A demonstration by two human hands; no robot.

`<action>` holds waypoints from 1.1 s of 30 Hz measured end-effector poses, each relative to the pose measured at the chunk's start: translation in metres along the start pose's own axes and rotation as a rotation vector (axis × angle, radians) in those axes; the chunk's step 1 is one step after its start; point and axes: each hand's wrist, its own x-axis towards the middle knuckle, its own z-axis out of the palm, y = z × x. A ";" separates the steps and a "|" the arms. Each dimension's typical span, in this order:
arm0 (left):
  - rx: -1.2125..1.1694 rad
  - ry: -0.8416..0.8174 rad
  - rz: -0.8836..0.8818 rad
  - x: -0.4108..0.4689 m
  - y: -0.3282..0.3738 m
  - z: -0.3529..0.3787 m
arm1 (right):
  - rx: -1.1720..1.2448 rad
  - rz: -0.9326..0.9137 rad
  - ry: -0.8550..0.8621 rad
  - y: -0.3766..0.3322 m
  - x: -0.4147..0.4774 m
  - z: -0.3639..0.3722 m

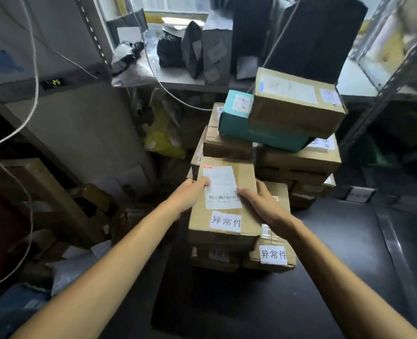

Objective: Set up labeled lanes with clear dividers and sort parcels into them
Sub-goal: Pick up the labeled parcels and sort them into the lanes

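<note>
A brown cardboard parcel [245, 192] with a white shipping label and a handwritten white tag lies on top of a low stack of boxes. My left hand [190, 194] grips its left side, thumb on the shipping label. My right hand [263, 204] holds its right side, fingers resting on top. Under it to the right sits another tagged box [273, 253] bearing the same handwritten characters. Behind stands a taller pile with a teal box [256, 133] and a large brown box [298, 106] on top.
A grey shelf [178, 77] at the back holds black and grey mailer bags. A yellow bag [163, 138] lies under it. Loose cartons [55, 204] fill the left floor. A white cord [31, 94] hangs at left. Metal racking [386, 94] stands right; dark floor [337, 253] lies in front.
</note>
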 end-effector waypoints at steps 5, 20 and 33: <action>-0.037 -0.004 0.072 -0.018 0.016 0.006 | 0.210 -0.028 0.034 0.001 -0.021 -0.015; -0.092 -0.306 0.225 -0.061 0.101 0.210 | 0.364 -0.194 0.520 0.061 -0.162 -0.194; 0.251 -0.561 0.481 -0.136 0.137 0.438 | 0.404 -0.231 0.749 0.155 -0.299 -0.360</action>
